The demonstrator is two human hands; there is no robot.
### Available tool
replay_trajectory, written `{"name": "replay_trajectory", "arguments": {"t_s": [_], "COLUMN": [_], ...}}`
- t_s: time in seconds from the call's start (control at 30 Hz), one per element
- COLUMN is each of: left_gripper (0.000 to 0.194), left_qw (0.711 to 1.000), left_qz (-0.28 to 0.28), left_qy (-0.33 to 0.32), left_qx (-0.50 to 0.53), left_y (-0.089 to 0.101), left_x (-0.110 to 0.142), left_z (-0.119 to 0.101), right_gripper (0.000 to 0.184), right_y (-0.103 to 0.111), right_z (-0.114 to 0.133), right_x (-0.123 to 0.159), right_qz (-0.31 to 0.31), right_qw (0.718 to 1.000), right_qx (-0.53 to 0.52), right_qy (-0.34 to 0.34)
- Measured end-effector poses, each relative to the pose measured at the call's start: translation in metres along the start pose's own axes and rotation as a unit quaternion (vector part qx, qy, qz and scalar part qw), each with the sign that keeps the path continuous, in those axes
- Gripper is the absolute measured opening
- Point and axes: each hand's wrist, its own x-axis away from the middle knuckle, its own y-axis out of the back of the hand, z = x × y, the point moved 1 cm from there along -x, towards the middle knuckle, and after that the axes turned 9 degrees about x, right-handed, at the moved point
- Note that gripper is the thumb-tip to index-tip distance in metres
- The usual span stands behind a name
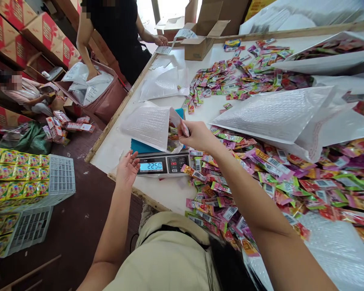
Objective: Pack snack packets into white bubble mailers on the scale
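Observation:
A digital scale (163,164) with a lit display stands at the near left part of the table. On its blue plate (139,146) lies a white bubble mailer (151,126), its mouth turned to the right and small packets showing inside. My right hand (197,135) is at that mouth, its fingers closed on a small candy packet (185,128). Just left of the display, my left hand (128,169) is raised with bent fingers apart and holds nothing. Colourful candy packets (212,178) lie in a heap to the right of the scale, partly hidden under my right forearm.
More bubble mailers (267,115) lie on the packets at right. A cardboard box (200,45) stands at the far edge. Beyond the table, a person (115,40) reaches into a sack (101,91); another sits farther left. Plastic crates (61,173) stand on the floor.

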Motion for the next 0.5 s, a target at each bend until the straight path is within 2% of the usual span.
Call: {"name": "replay_trajectory", "arguments": {"t_s": [0.13,0.3,0.43,0.5], "left_gripper": [0.022,0.021,0.019,0.019], "left_qw": [1.0,1.0,1.0,1.0], "left_qz": [0.004,-0.014,-0.016,-0.011], "left_qy": [-0.004,-0.007,-0.004,-0.005], "left_qx": [0.001,0.006,0.016,0.019], "left_y": [0.005,0.014,0.012,0.008], "left_x": [-0.003,-0.009,-0.009,-0.008], "left_z": [-0.002,-0.005,-0.004,-0.003], "right_gripper": [0.007,0.017,0.032,0.042], "right_y": [0.035,0.082,0.103,0.108], "right_z": [-0.006,-0.025,-0.051,-0.063], "right_x": [0.034,0.111,0.179,0.207], "right_qz": [0.004,-0.015,-0.039,-0.049], "right_qw": [0.999,0.99,0.97,0.965], "right_qx": [-0.039,-0.099,-0.052,0.0], "right_qy": [-0.015,-0.104,-0.235,-0.256]}}
